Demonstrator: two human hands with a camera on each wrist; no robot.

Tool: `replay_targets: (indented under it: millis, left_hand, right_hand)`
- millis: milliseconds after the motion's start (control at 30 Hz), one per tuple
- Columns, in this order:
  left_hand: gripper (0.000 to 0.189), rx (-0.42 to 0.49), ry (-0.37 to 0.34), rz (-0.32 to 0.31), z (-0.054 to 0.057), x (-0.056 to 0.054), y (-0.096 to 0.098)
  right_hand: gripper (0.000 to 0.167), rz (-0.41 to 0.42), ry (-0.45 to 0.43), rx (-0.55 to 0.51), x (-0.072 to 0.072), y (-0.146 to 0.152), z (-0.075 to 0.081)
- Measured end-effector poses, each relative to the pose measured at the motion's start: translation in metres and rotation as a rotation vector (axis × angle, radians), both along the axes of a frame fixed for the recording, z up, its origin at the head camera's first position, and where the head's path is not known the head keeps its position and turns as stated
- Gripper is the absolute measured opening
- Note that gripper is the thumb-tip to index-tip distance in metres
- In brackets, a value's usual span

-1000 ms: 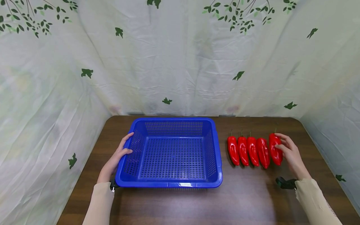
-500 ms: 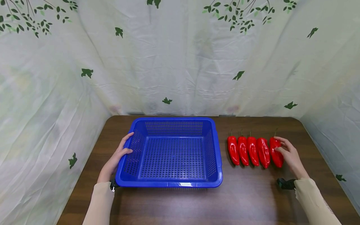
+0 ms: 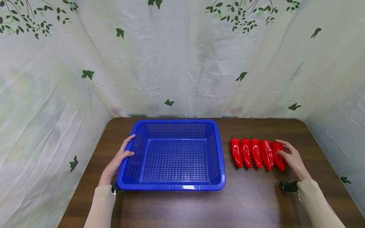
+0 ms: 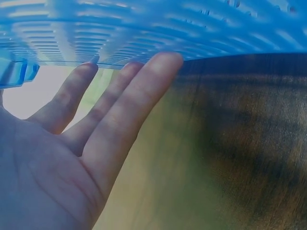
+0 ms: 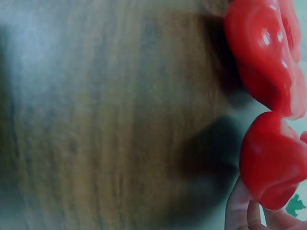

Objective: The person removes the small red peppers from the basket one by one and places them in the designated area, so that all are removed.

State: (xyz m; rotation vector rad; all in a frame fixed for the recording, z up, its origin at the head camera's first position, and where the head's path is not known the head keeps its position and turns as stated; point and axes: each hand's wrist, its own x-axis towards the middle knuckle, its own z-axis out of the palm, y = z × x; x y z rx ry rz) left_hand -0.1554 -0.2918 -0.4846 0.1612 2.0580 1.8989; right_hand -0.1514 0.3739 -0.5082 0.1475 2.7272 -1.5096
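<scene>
A blue plastic basket [image 3: 175, 158] with slotted walls sits left of centre on the brown table in the head view. My left hand [image 3: 115, 163] holds its left side, thumb at the rim; in the left wrist view the fingers [image 4: 129, 105] reach up against the slotted blue plastic. To the right, my right hand [image 3: 293, 160] grips a glossy red chili pepper [image 3: 280, 160] by its right side, stem pointing away from me. This pepper lies at the right end of a row of similar peppers [image 3: 255, 153]. Its blunt red end [image 5: 271, 165] fills the lower right of the right wrist view.
The wood-grain table [image 3: 182, 209] ends at a pale curtain [image 3: 182, 72] printed with leaves and birds, which also closes in both sides. A dark strap [image 3: 289, 186] is on my right wrist.
My right hand has brought the end pepper slightly toward me, and its top now sits closer to the neighbouring pepper. The left hand and the basket have stayed put.
</scene>
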Motion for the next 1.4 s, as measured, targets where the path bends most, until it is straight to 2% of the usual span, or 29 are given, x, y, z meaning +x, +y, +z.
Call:
replay_targets:
  millis: [267,600,733,933,1233,1400]
  left_hand:
    - [0.066,0.010,-0.002,-0.011,0.000,0.000,-0.001]
    - [0.066,0.015,-0.010,-0.022,0.002,-0.002,-0.001]
    - [0.065,0.005,0.016,-0.026,0.003,-0.004,-0.003]
    - [0.065,-0.072,0.089,-0.026,0.007,-0.006,-0.010]
    - [0.065,-0.131,0.086,-0.044,0.007,-0.006,-0.012]
    - [0.064,-0.159,0.100,-0.033,0.012,-0.005,-0.016]
  right_hand:
    - [0.051,0.026,-0.030,-0.004,0.001,-0.001,-0.001]
    - [0.051,0.014,-0.015,-0.011,0.003,-0.002,0.000]
    - [0.050,0.009,-0.009,-0.004,0.002,-0.002,0.001]
    - [0.050,0.004,-0.008,0.001,0.000,-0.001,0.002]
    - [0.050,0.021,-0.019,-0.017,0.002,-0.003,0.002]
    - [0.050,0.012,-0.001,-0.010,0.001,-0.001,0.003]
